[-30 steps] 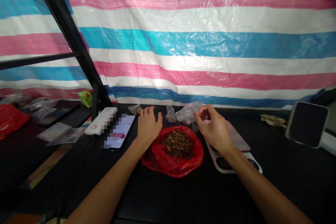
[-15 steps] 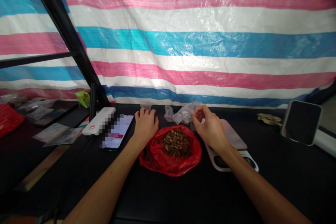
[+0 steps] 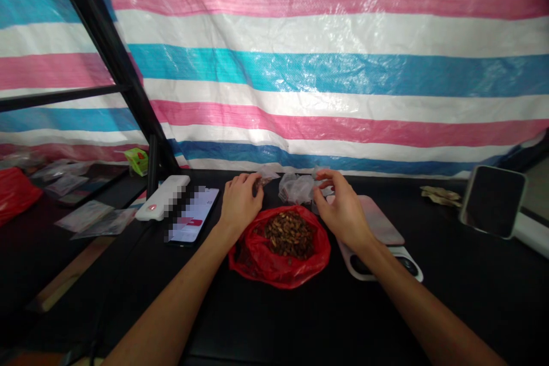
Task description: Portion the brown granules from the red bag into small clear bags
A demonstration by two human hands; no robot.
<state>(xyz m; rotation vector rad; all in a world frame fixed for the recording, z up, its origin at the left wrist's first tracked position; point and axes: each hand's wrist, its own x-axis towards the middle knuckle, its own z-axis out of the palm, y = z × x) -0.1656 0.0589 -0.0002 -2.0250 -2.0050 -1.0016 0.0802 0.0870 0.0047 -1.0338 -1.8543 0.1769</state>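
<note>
My left hand (image 3: 241,201) rests on the black table, its fingers closed on a small clear plastic bag (image 3: 268,174) with brown bits inside. My right hand (image 3: 342,206) hovers over the near-left part of a white kitchen scale (image 3: 357,269). Its thumb and fingers are bent but apart, at the edge of a crumpled heap of clear plastic bags (image 3: 297,187). Between my forearms lies an open red plastic bag (image 3: 311,267), its rim rolled down around a pile of brown, seed-like dried pieces (image 3: 289,234).
Left of my left hand lie a lit phone (image 3: 195,217) and a white power bank (image 3: 160,197). Flat clear bags (image 3: 92,220) and another red bag (image 3: 15,194) sit farther left. A dark-screened device (image 3: 493,200) stands at right. Behind hangs a striped tarp (image 3: 300,68).
The small bag by my left fingers has come to the right side of that hand, showing brown contents. The clear bags have bunched together. My right thumb and fingers have spread apart.
</note>
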